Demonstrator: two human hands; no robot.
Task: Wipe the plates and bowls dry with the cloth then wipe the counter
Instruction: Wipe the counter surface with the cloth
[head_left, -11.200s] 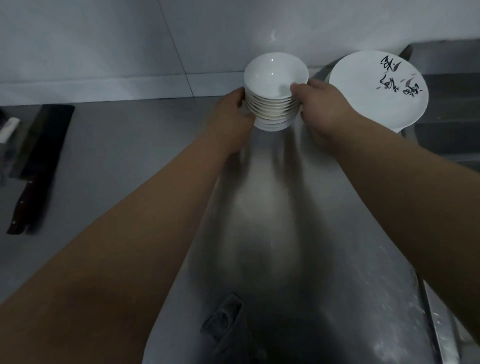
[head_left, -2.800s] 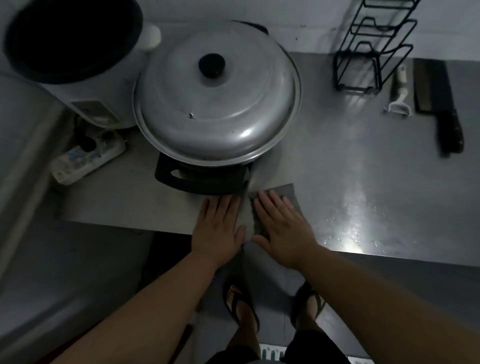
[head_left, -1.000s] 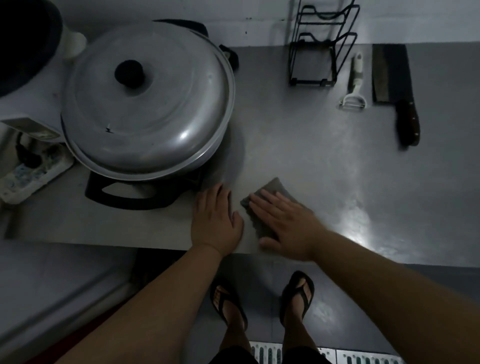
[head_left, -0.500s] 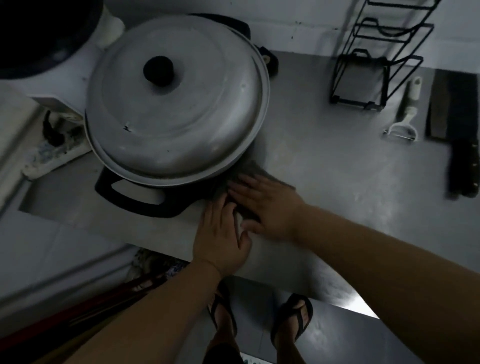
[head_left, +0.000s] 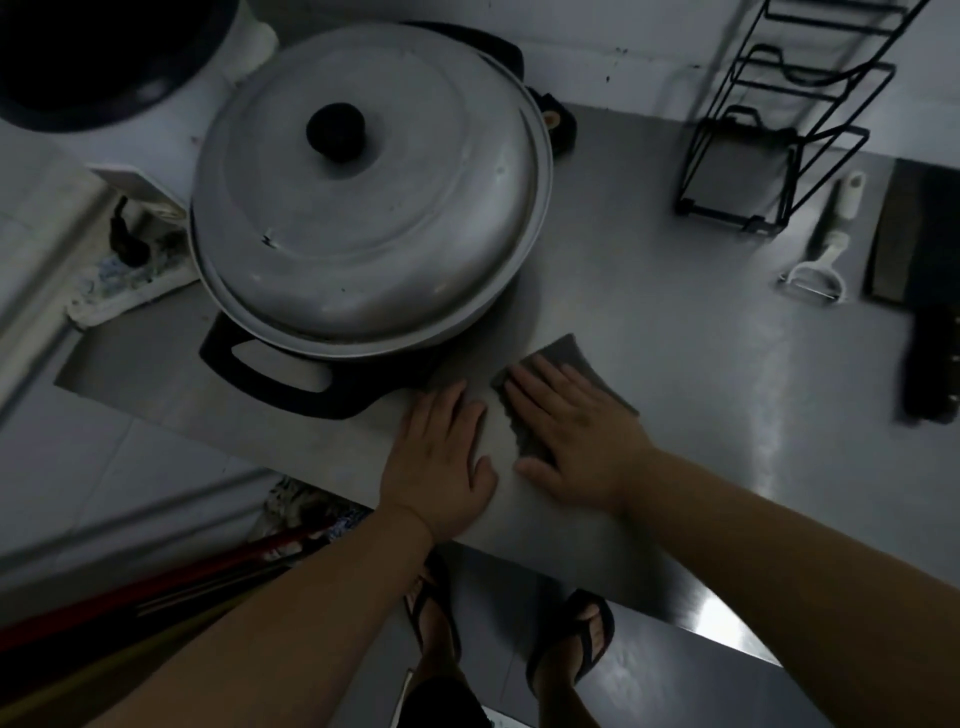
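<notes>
The grey cloth (head_left: 569, 387) is spread flat on the steel counter (head_left: 691, 374), close to the front edge and just right of the big pot's base. It's pinned under the right hand (head_left: 574, 431), which is laid palm-down with the fingers straight and pointed up-left, so only the far corner and the left edge of the cloth can be seen poking out. The left hand (head_left: 441, 457) is planted flat on the bare metal right beside it, fingers together and straight too, nothing gripped. A thin strip of counter is left showing between the two hands, so they're side by side but not touching.

Just beyond the left fingertips, the black handle (head_left: 280, 374) of the wide pan is found, and the pan is topped by a big domed metal lid (head_left: 374, 192) with a black knob. A white appliance with a dark opening (head_left: 93, 57) is parked at the far left corner, with a power strip (head_left: 124, 275) below it. Toward the back right, a black wire rack (head_left: 769, 145) is stood against the wall, with a white peeler (head_left: 826, 249) and a cleaver (head_left: 924, 291) laid out next to it. Sandalled feet (head_left: 571, 644) can be seen on the floor below the counter edge.
</notes>
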